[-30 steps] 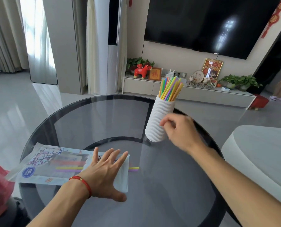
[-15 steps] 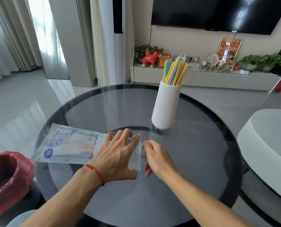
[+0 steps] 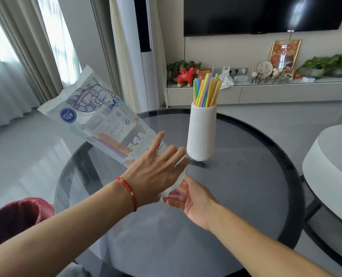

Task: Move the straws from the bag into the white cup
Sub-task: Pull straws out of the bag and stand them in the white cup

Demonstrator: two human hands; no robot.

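A printed plastic straw bag [image 3: 98,116] hangs tilted in the air over the table's left side, sealed end up and to the left. My left hand [image 3: 154,172] holds its lower end, fingers spread across the top; the thumb is hidden beneath. A few pink, purple and yellow straws [image 3: 112,145] show inside the bag. Their tips [image 3: 180,190] poke out of the bag's mouth just above my right hand [image 3: 194,200], which lies palm up beneath it, fingers relaxed. The ribbed white cup [image 3: 202,132] stands upright farther back with several coloured straws [image 3: 206,90] in it.
The round dark glass table [image 3: 246,196] carries only the cup. A red bin [image 3: 16,218] sits low at the left beside the table. A white round seat [image 3: 329,166] stands close on the right. A TV cabinet runs along the back wall.
The bag lay flat on the table under my left hand; now that hand has lifted and tilted it. My right hand left the cup and turned palm up under the bag's mouth.
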